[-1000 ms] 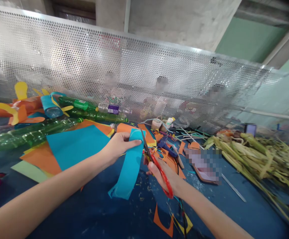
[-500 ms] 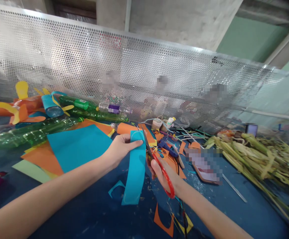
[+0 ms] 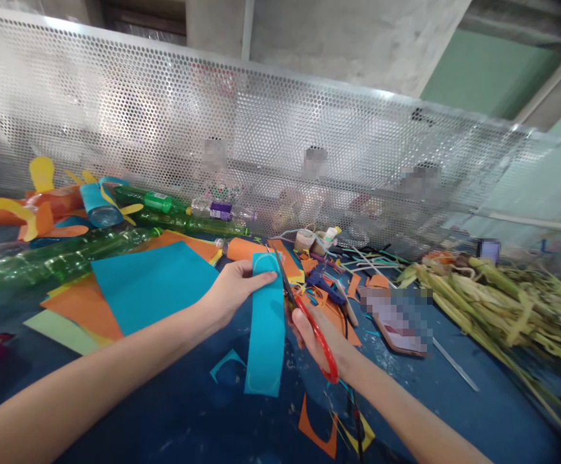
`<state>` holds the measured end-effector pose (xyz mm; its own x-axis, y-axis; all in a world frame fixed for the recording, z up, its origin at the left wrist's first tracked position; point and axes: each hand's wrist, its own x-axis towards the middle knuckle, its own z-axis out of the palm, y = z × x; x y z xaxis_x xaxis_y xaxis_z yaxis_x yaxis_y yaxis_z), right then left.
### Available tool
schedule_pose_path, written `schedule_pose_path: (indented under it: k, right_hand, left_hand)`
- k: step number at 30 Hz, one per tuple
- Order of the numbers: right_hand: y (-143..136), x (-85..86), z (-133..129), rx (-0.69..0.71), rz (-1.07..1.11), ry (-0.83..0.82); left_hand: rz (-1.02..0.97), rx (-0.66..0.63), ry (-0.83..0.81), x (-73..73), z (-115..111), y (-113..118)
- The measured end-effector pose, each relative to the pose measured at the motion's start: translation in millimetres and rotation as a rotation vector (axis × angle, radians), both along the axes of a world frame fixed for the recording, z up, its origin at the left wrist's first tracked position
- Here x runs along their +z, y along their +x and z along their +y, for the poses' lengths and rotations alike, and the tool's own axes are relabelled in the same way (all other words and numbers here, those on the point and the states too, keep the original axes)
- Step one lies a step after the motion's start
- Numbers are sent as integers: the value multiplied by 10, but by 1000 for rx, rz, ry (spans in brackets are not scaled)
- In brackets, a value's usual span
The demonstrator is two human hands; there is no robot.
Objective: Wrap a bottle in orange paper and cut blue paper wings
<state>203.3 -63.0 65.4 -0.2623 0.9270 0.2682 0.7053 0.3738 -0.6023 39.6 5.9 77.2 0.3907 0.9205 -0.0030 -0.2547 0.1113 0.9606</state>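
Observation:
My left hand (image 3: pixel 234 287) pinches a long strip of blue paper (image 3: pixel 266 341) near its upper end, thumb across the front. Faint curved outlines show at both ends of the strip, which hangs down over the dark blue table. In my right hand (image 3: pixel 312 332) is a pair of scissors with red handles (image 3: pixel 321 351). Their blades point up and away along the strip's upper right edge. Below the strip's left side lies a blue paper offcut (image 3: pixel 227 366) with a curved cut-out.
Blue paper sheet (image 3: pixel 157 287) tops stacked coloured sheets at left. Green plastic bottles (image 3: pixel 72 261) lie behind it. A phone (image 3: pixel 399 325), cut scraps and dried corn husks (image 3: pixel 493 303) lie to the right. An orange offcut (image 3: pixel 319 428) is in front. A perforated metal panel (image 3: pixel 261 142) stands behind.
The lower end of the blue paper strip has swung slightly to the right. Both hands and the scissors stay almost where they were.

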Motion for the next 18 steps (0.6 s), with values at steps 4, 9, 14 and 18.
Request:
schedule_pose_path:
  k: [4, 9, 14, 18]
  right_hand:
    - [-3, -2, -3, -10, 13, -4]
    - [-1, -44, 5, -18, 28, 1]
    - [19, -131, 19, -11, 75, -26]
    - [12, -148, 7, -31, 105, -58]
  left_hand:
    - [-26, -15, -37, 4, -20, 10]
    - [-37, -10, -63, -28, -32, 22]
    - [-54, -21, -75, -60, -24, 22]
    - [-60, -29, -91, -72, -25, 22]
